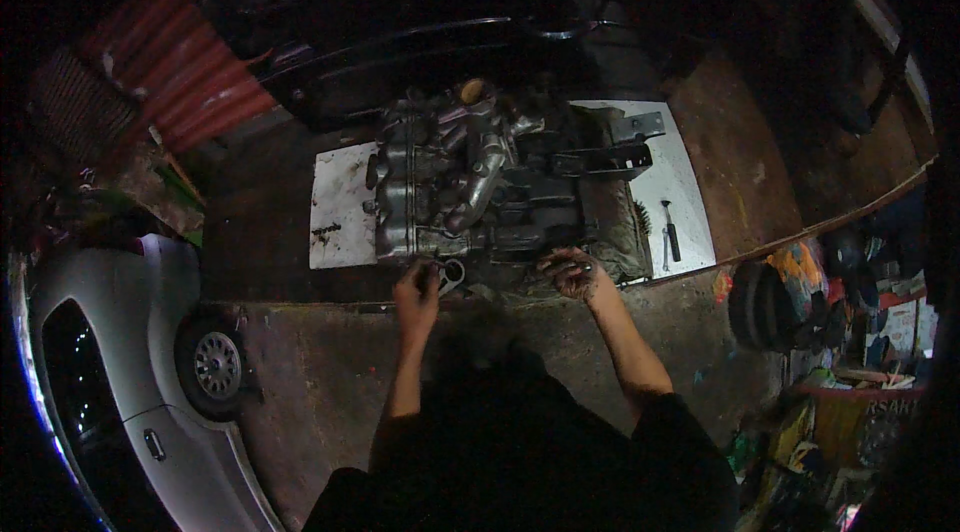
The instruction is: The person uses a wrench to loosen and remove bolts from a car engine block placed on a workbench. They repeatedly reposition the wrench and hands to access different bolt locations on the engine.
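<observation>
A dark, greasy engine (398, 187) lies in front of me on a white board, with a curved metal pipe (485, 177) across its top. At the engine's near left edge, my left hand (418, 287) is closed on a ring-shaped metal part (453, 274) with a round hole, which projects to the right of the fingers. My right hand (572, 274), blackened with grease, is at the near right side of the engine with its fingers curled together. Whatever may be between those fingers is too dark and small to name.
On the white board (690, 172) rest a black-handled tool (672, 240) at right and small dark pieces (325, 231) at left. A silver car (150, 332) stands at my left. Tyres (757, 304) and clutter lie at right. A dark vehicle body (400, 22) spans the far side.
</observation>
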A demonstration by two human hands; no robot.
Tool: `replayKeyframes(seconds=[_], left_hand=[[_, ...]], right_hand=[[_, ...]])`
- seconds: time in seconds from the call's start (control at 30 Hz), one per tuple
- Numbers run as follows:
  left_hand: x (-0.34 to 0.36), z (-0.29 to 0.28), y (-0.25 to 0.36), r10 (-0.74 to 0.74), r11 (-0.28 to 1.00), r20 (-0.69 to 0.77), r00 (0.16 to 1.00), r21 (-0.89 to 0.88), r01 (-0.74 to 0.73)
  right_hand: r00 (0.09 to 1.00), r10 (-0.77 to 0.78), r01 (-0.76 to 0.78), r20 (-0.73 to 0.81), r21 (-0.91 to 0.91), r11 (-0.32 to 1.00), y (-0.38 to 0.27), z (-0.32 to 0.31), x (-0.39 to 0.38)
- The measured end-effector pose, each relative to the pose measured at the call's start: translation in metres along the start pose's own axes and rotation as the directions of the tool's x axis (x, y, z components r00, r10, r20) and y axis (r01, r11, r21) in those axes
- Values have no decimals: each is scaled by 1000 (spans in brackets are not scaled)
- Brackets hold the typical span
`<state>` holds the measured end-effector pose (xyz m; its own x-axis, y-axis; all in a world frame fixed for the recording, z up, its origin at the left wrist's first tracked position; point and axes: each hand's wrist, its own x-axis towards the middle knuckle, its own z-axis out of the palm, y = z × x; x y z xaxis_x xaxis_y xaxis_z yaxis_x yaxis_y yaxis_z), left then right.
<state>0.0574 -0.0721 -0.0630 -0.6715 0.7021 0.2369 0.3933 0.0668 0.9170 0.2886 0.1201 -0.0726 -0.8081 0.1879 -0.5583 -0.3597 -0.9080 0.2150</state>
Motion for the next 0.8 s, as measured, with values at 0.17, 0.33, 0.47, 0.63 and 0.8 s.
replayKeyframes(seconds=[0.17,0.33,0.47,0.63,0.8], left_hand=[[0,5,7,10,1000,-38,999,9,-9],[-1,15,22,70,972,-93,993,229,-47],[-2,23,18,149,961,-210,966,263,-91],[-2,27,15,-45,966,-237,970,239,103],[-5,31,14,-22,970,-275,961,228,87]], right_hand=[[998,42,-35,-40,161,986,-2,-14,6],[986,134,-149,102,154,977,-19,-42,23],[988,108,-128,113,195,972,-2,-21,9],[979,100,-152,175,316,937,14,-2,-6],[935,103,-241,339,396,886,6,-39,13]])
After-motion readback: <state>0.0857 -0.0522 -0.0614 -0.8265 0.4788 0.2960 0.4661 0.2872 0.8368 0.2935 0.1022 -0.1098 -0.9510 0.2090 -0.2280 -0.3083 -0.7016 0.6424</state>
